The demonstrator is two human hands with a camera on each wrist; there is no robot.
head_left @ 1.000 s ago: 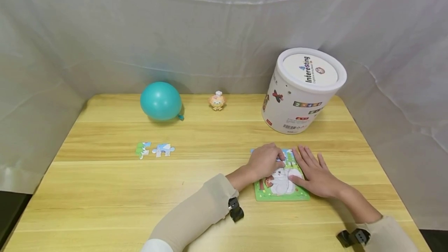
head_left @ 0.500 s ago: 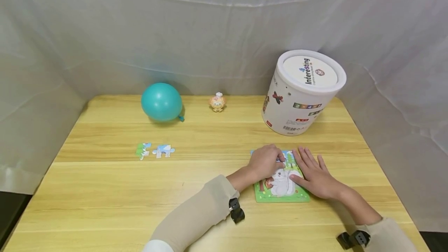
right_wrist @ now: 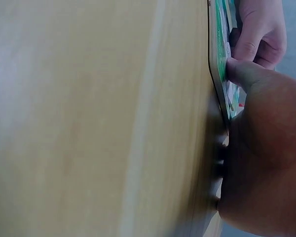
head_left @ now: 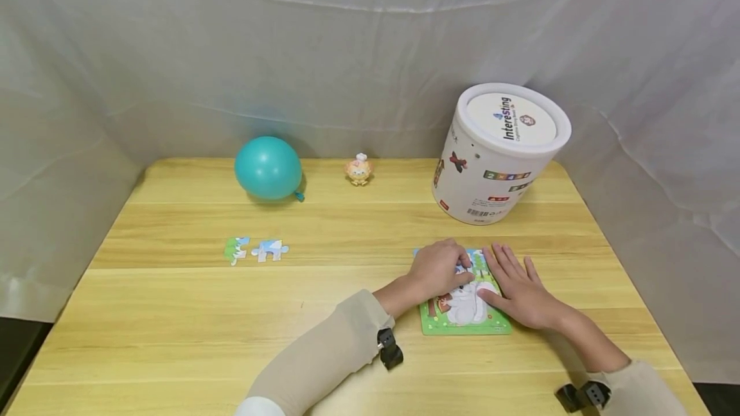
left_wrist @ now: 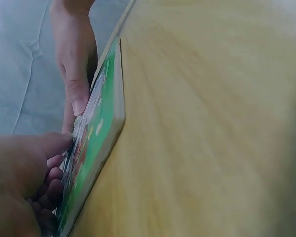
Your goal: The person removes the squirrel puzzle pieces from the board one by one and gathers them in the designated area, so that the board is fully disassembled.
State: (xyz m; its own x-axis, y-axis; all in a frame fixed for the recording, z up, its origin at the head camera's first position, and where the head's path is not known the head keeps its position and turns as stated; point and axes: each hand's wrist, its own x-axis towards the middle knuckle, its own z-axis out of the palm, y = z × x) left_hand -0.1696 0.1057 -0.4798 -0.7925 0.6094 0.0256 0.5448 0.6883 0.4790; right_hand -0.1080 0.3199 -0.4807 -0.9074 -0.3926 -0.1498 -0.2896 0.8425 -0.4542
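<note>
A green-bordered jigsaw puzzle [head_left: 465, 313] with a white animal picture lies flat on the table at right. Over its upper left part is my left hand [head_left: 437, 268], fingers curled, with thumb and index finger at a small bluish puzzle piece [head_left: 462, 269] on the board; the palm side is largely hidden from above. The left wrist view shows that thumb and the curled fingers touching the puzzle's face. My right hand [head_left: 523, 291] lies with fingers straight along the puzzle's right edge, its thumb resting on the picture. Both hands also meet at the board [right_wrist: 220, 59] in the right wrist view.
Two loose puzzle pieces, one green [head_left: 235, 249] and one blue [head_left: 270, 249], lie at left. A teal balloon [head_left: 268, 168], a small figurine with a white hat [head_left: 359, 170] and a big white tub [head_left: 497, 159] stand toward the back. Grey cloth [head_left: 370, 63] encloses the table.
My left thumb and index finger have shifted very slightly on the puzzle. The right hand stays in place, and the loose pieces lie as before.
</note>
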